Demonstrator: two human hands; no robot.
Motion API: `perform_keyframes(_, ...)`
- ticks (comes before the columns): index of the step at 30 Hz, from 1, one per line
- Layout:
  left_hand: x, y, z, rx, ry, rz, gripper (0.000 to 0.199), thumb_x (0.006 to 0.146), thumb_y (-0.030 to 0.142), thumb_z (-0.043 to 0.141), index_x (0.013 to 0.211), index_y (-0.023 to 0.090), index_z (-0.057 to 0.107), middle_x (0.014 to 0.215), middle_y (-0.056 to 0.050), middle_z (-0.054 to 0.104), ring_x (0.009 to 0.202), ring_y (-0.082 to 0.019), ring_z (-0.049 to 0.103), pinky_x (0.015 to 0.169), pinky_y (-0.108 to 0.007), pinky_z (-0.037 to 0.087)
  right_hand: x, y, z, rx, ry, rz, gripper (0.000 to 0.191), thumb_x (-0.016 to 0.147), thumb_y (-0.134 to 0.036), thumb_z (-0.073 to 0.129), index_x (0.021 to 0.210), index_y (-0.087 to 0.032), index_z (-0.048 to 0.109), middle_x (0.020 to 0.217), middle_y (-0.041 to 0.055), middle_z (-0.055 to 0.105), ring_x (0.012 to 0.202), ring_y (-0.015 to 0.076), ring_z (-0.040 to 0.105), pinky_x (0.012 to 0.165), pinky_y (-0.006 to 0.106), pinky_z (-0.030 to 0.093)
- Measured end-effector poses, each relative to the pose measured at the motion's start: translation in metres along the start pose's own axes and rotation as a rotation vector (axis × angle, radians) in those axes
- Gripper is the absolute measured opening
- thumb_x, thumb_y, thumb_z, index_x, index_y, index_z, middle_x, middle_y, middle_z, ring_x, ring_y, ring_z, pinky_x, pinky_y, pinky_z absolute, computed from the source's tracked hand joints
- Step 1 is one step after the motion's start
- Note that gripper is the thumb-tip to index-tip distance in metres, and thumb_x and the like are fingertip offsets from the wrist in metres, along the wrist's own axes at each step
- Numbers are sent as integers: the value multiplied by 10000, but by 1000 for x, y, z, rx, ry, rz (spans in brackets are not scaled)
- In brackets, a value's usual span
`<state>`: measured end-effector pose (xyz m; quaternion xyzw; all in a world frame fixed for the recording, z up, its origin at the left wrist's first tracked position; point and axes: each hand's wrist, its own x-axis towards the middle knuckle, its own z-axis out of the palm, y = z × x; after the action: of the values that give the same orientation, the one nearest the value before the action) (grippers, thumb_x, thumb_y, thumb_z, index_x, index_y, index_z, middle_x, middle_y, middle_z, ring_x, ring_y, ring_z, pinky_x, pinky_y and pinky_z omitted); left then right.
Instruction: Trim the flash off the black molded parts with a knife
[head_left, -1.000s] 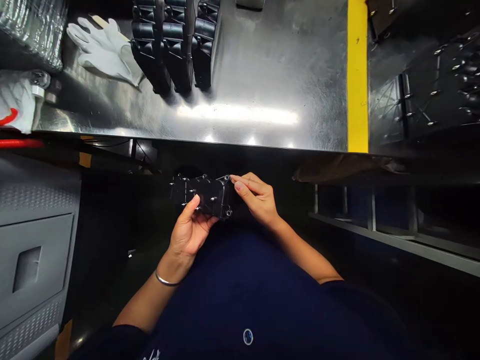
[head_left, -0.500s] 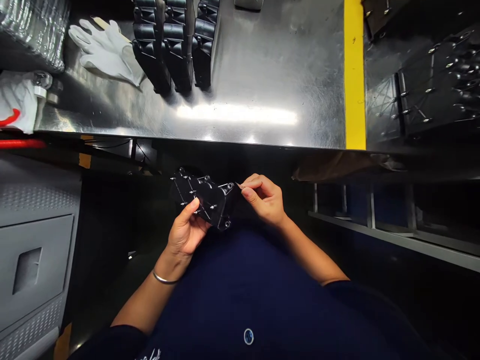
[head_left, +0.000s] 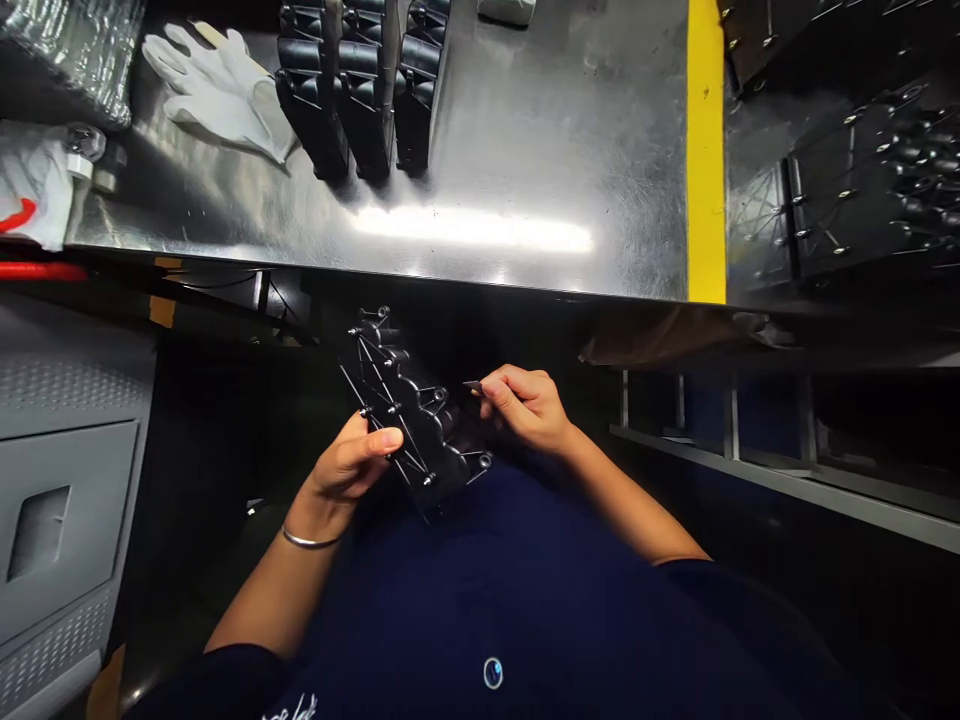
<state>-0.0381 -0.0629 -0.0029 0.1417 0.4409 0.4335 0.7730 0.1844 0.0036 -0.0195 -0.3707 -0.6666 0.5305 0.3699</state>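
A black ribbed plastic part with round bosses and small metal-looking pins is tilted in front of my body, below the table edge. My left hand grips its lower left side, thumb on top. Right of the part, my right hand pinches a small dark pointed blade-like piece between thumb and fingers. The tip of that piece points left towards the part, and a gap shows between them.
On the metal table stand several black parts beside a white glove. Yellow tape crosses the table, with more black parts to its right. A grey cabinet stands at left, metal rails at right.
My left hand has moved slightly left and turned the black part, so its long side now slopes down to the right. My right hand is slightly lower, still pinching the small piece.
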Motion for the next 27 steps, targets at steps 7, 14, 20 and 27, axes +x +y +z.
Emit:
perform_keyframes(7,5,10,-11,102,-54,59,527,580,296,855,1055,141,687,827,-81,756,882,-311,727,825,-427,591,0,-21,-9,-241,-380,-455,498,911,-623,521,689,-177,540,560,-28,489,497,81,430,476,231,317)
perform_keyframes(14,11,1,-6,-20,66,24,364,541,266,874,839,142,706,785,-100,754,895,-340,739,816,-428,608,5,-15,-7,-326,-244,-490,452,874,-567,618,630,-206,498,558,-32,446,511,98,405,493,261,265)
perform_keyframes(20,11,-7,-6,-120,152,4,290,559,228,859,785,145,698,716,-85,741,948,-357,733,856,-450,600,6,-12,-7,-400,-229,-376,523,861,-617,599,564,-209,463,547,-29,415,510,102,365,491,284,221)
perform_keyframes(27,13,-11,-5,-123,124,-3,314,566,265,878,806,144,716,745,-86,751,929,-342,735,878,-453,586,7,-13,-7,-420,-198,-400,529,891,-645,527,599,-207,480,564,-12,477,529,106,409,490,281,233)
